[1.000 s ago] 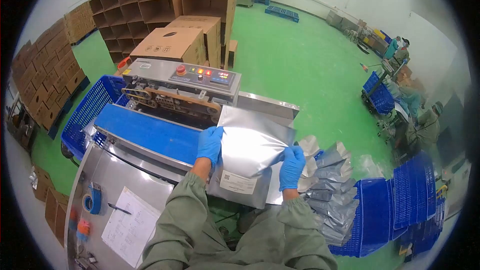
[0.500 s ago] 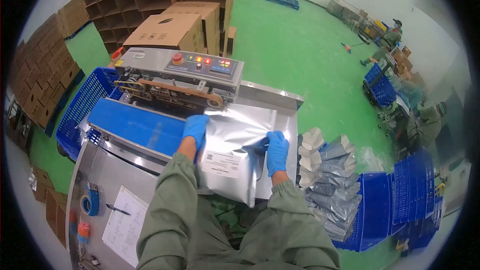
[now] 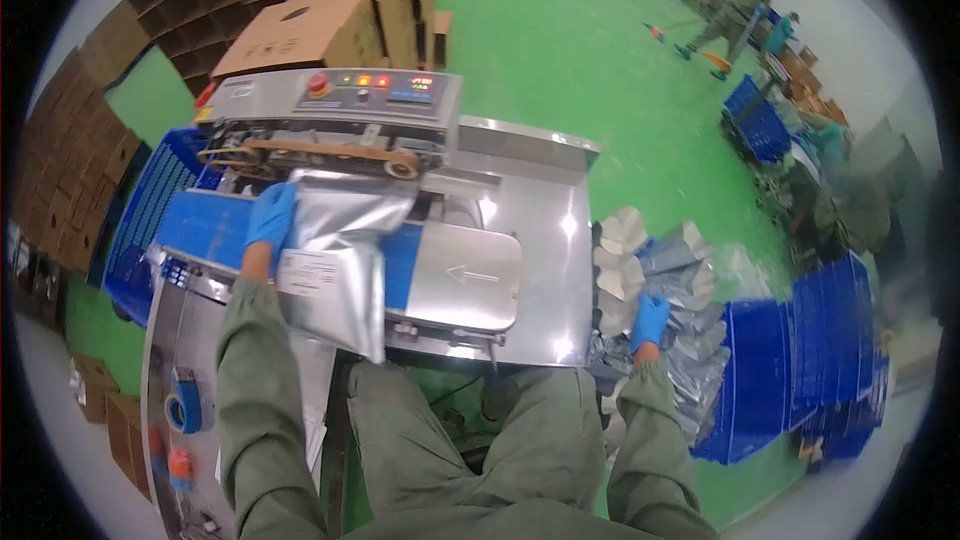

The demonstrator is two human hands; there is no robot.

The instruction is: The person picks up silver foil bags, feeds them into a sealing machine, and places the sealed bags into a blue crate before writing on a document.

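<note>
With left hand (image 3: 270, 218), pinching and now guiding the labelled foil pouch (image 3: 340, 285) one-handed over the conveyor belt (image 3: 205, 225) beside the band sealer (image 3: 255, 105), while touching nested pouches (image 3: 695, 340) with right hand (image 3: 650, 320), finger closure unclear.

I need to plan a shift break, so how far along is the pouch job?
Done: the labelled pouch is already on the belt side of the sealing machine. Whether it is sealed, or how many are finished, I can't tell.
In hand: the left hand holds that pouch; the right hand is at the grouped pouches.
Left: those grouped pouches, several with tops gaping open, so probably unsealed.
</note>
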